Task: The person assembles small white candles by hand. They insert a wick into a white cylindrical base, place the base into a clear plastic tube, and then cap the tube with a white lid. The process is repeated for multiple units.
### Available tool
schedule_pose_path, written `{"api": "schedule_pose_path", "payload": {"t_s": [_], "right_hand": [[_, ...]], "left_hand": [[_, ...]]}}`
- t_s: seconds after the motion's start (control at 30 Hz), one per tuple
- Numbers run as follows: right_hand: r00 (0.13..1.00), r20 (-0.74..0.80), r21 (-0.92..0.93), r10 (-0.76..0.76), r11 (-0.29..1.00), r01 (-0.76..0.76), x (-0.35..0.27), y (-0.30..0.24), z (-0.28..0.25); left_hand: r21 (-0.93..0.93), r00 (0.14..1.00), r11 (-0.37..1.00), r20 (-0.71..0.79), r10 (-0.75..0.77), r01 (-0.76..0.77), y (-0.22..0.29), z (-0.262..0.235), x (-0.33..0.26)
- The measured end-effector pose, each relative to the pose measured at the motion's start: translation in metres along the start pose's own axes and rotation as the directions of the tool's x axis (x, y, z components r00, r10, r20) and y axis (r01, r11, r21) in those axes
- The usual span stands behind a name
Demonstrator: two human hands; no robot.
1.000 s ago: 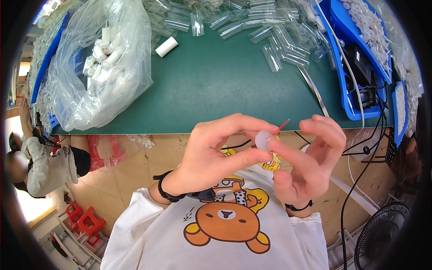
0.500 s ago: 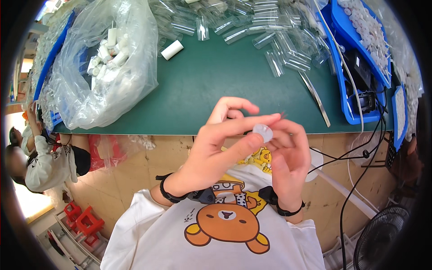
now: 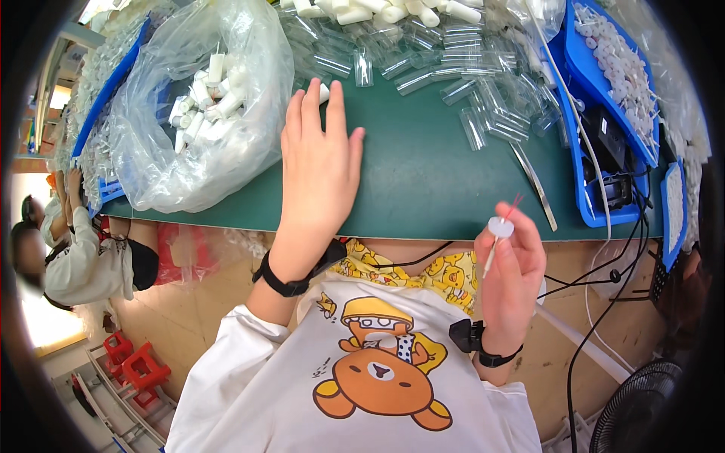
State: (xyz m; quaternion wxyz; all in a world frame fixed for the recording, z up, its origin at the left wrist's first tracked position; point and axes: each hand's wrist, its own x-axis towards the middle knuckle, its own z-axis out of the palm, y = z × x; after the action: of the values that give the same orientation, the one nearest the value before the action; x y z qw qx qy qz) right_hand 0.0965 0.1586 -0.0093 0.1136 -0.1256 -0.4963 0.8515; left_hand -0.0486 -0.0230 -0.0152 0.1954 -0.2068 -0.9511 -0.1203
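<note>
My right hand (image 3: 513,264), near the table's front edge, pinches a small translucent white disc (image 3: 500,226) with a pale thin stem below and fine red wires above. Stretched out over the green table, my left hand (image 3: 317,158) is open, its fingers pointing away from me. Just beyond its fingertips a white cylinder (image 3: 325,93) shows in part, the rest covered by the hand; whether they touch I cannot tell. To the left of that hand stands a clear plastic bag (image 3: 249,162) with several white cylinders (image 3: 200,94) inside.
Clear tubes (image 3: 491,109) and more white cylinders (image 3: 408,10) are heaped at the back. Metal tweezers (image 3: 535,185) lie right of centre. Blue trays (image 3: 596,215) hold small white parts and a black device. Black cables hang at the right; another person (image 3: 94,257) works at far left.
My hands have moved apart. The left went forward and left to the white cylinder, its fingers now stretched. The disc stays with my right hand, which moved right. The head view shifted slightly.
</note>
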Motion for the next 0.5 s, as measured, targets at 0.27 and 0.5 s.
{"api": "schedule_pose_path", "payload": {"t_s": [0.27, 0.5], "right_hand": [[0.997, 0.081, 0.013, 0.017, 1.000, -0.018, 0.002, -0.007, 0.003], [0.997, 0.080, 0.025, -0.017, 1.000, 0.015, 0.005, -0.007, 0.002]], "left_hand": [[-0.172, 0.990, 0.976, 0.063, -0.126, 0.135, -0.007, 0.011, -0.008], [-0.344, 0.996, 0.934, 0.050, -0.081, 0.093, 0.004, 0.006, -0.008]]}}
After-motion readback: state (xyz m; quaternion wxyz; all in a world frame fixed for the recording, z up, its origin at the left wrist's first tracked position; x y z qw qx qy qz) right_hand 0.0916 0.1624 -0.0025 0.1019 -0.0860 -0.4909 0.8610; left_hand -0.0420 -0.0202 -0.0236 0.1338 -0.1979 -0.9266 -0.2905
